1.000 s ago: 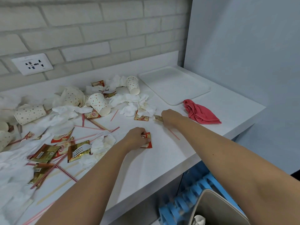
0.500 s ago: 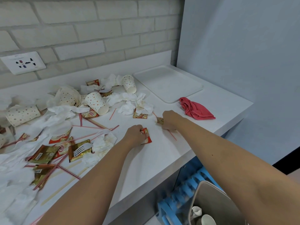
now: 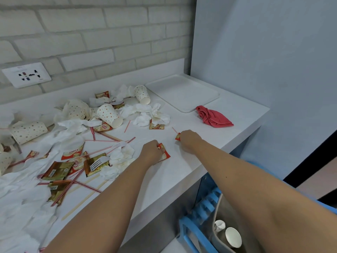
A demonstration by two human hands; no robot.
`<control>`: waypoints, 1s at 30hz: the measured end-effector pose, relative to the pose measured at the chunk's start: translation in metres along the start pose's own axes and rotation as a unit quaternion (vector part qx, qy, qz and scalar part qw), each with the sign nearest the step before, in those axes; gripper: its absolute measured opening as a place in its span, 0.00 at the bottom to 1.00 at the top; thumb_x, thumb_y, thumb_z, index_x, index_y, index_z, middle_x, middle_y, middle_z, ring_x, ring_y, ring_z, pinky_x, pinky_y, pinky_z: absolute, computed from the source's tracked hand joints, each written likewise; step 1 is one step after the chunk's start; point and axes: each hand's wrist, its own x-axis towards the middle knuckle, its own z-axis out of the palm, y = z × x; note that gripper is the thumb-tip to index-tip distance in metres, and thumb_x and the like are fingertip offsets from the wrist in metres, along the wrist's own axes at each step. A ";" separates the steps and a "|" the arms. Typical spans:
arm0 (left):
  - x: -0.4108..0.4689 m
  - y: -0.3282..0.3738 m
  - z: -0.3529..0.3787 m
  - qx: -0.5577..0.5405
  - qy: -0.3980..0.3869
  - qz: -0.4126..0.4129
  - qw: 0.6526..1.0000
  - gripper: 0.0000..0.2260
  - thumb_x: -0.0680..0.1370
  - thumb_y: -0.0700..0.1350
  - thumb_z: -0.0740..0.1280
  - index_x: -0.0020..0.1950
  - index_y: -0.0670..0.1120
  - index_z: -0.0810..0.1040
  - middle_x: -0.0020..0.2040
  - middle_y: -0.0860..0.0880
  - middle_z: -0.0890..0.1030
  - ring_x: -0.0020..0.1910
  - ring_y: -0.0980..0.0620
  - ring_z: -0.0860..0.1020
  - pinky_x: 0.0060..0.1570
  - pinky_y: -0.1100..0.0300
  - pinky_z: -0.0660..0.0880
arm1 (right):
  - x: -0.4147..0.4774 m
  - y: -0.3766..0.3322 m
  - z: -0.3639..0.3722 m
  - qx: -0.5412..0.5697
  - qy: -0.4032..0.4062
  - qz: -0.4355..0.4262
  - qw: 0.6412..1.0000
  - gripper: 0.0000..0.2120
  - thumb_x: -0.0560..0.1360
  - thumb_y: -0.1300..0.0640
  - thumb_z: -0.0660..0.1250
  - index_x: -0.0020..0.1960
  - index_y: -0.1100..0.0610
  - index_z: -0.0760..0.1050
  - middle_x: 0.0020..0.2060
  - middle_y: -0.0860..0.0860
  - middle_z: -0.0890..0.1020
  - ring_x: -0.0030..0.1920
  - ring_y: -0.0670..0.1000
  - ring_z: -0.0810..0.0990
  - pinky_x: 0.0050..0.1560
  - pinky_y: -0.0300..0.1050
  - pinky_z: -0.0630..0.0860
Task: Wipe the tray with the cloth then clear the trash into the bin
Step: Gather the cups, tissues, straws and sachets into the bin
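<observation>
Head view: the white counter point(image 3: 191, 179) filled most of the frame, its front edge running from seven o'clock up to three o'clock. Trash point(image 3: 73, 152) crowded its left half from eight to eleven o'clock: dotted cups point(image 3: 109, 115), napkins point(image 3: 145, 114), straws point(image 3: 80, 185) and a fork point(image 3: 99, 161). The tray point(image 3: 215, 96) lay bare at one o'clock by the back wall, so the wiping looked done. The bin point(image 3: 221, 212) stood below the counter edge at five o'clock, inside a blue crate point(image 3: 195, 232), with a binned cup point(image 3: 233, 237) in it. The cloth point(image 3: 213, 118) lay crumpled at two o'clock, just beside the tray's near corner.

The left hand point(image 3: 152, 151) curled its fingers on a red packet point(image 3: 165, 155) lying flat near centre. The right hand point(image 3: 189, 139), just beside it at one o'clock, pinched a smaller red scrap point(image 3: 177, 136).

The flat packet could slide from the pinch on the smooth top. Either light piece, carried over the edge, might miss the bin mouth and fall into the crate. A careless left elbow could roll cups around.

Bare counter lay from the hands down to the front edge and over toward the cloth, so the way to five o'clock looked open. The blue wall point(image 3: 264, 61) closed off three o'clock, and nine o'clock was cluttered.
</observation>
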 end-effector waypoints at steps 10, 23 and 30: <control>-0.020 -0.003 0.004 -0.109 0.030 -0.012 0.994 0.08 0.81 0.44 0.58 0.57 0.44 0.71 0.53 0.45 0.75 0.50 0.47 0.75 0.45 0.57 0.71 | -0.042 0.025 -0.006 0.254 -0.082 -0.010 0.964 0.03 0.78 0.63 0.60 0.45 0.60 0.67 0.36 0.55 0.75 0.32 0.52 0.76 0.33 0.41 0.73; -0.101 0.079 0.105 -0.166 -0.113 0.098 0.975 0.14 0.78 0.36 0.57 0.63 0.41 0.69 0.54 0.41 0.76 0.45 0.46 0.78 0.30 0.61 0.75 | -0.156 0.190 0.032 0.361 -0.266 0.155 0.880 0.08 0.76 0.69 0.59 0.44 0.61 0.75 0.24 0.51 0.79 0.25 0.46 0.80 0.29 0.37 0.78; -0.114 0.076 0.178 -0.085 -0.216 0.021 0.972 0.19 0.76 0.34 0.64 0.66 0.41 0.68 0.62 0.40 0.75 0.56 0.42 0.79 0.53 0.50 0.79 | -0.155 0.224 0.090 0.192 -0.329 0.269 0.884 0.04 0.77 0.68 0.57 0.46 0.66 0.70 0.26 0.57 0.79 0.23 0.50 0.81 0.28 0.43 0.79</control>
